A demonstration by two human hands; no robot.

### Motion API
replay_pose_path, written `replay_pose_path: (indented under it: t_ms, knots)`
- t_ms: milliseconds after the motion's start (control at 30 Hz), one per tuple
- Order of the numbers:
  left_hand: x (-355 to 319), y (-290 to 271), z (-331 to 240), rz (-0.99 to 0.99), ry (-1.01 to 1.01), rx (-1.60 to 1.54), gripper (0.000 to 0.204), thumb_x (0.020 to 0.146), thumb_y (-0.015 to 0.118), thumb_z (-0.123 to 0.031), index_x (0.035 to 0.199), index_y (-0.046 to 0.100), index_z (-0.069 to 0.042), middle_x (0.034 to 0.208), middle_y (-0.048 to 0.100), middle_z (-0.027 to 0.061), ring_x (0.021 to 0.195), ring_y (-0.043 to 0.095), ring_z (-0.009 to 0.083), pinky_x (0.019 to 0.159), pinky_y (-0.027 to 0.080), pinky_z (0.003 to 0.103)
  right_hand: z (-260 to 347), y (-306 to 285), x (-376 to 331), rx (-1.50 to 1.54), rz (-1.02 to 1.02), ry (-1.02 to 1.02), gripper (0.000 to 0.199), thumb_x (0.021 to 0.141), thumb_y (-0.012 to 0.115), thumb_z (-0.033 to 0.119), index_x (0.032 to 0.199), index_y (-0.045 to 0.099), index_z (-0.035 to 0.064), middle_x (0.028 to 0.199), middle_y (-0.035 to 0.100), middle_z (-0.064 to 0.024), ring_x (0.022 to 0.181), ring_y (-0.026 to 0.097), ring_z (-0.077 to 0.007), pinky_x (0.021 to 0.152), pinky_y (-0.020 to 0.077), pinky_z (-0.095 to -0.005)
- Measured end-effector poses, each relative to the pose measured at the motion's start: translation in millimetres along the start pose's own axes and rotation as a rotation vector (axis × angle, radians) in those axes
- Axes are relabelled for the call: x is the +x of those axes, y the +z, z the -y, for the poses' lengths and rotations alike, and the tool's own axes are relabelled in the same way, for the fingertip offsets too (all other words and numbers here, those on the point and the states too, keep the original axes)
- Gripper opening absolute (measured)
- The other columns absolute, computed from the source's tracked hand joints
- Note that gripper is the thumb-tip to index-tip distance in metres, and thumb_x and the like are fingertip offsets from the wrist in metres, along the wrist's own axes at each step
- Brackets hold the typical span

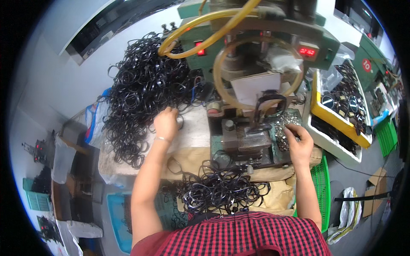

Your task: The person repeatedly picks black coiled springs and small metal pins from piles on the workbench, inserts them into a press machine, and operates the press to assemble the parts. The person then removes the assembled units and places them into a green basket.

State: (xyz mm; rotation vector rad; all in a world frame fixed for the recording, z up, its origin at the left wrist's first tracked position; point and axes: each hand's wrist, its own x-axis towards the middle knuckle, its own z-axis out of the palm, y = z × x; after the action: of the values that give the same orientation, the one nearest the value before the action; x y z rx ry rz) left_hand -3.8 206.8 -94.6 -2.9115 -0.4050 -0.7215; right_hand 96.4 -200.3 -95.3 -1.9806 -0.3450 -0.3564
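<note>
My left hand (166, 124) is closed, fingers curled, at the near right edge of a big heap of glossy black looped bands (139, 81). A band loop shows beside its fingers; whether they grip it is hidden. My right hand (301, 144) is bent in a pinch over a heap of tiny shiny metal pieces (282, 123) right of the press. Anything between its fingertips is too small to make out. Between the hands, a black band (270, 102) stands looped on the metal fixture (252, 138) of a green press (331, 42).
More black bands (213, 190) lie on brown paper against my lap. A yellow hose (205, 19) loops across the press front. At right stand a yellow-edged foam box (339, 119) of parts and a green crate (321, 187). A blue bin (117, 222) sits below the table at left.
</note>
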Motion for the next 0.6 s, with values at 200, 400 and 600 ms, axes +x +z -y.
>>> replay_pose_path:
  t_ms: [200, 400, 600]
  knots:
    - [6, 59, 40, 0.082, 0.189, 0.103, 0.006, 0.077, 0.060, -0.012, 0.082, 0.063, -0.012, 0.079, 0.060, 0.0084, 0.069, 0.063, 0.0306, 0.058, 0.049, 0.042, -21, -12, -13, 0.021, -0.053, 0.082, 0.011, 0.084, 0.066, 0.002, 0.095, 0.068, -0.0009, 0.088, 0.068, -0.0051, 0.081, 0.061, -0.0116, 0.078, 0.0477, -0.0261]
    - [-16, 29, 25, -0.011, -0.069, -0.056, 0.009, 0.079, 0.060, -0.016, 0.084, 0.067, -0.012, 0.083, 0.065, 0.0119, 0.074, 0.064, 0.0339, 0.064, 0.050, 0.044, -39, -55, -44, -0.067, -0.188, 0.128, 0.011, 0.081, 0.066, 0.002, 0.091, 0.069, 0.0012, 0.089, 0.068, -0.0091, 0.087, 0.063, -0.0202, 0.081, 0.0475, -0.0311]
    - [10, 55, 17, 0.191, -0.410, 0.079, 0.018, 0.082, 0.060, -0.022, 0.089, 0.071, -0.011, 0.086, 0.069, 0.0179, 0.083, 0.066, 0.0364, 0.073, 0.052, 0.044, 45, -14, -17, 0.166, 0.057, -0.146, 0.014, 0.078, 0.067, 0.003, 0.092, 0.070, 0.0023, 0.089, 0.069, -0.0107, 0.085, 0.065, -0.0223, 0.079, 0.0489, -0.0316]
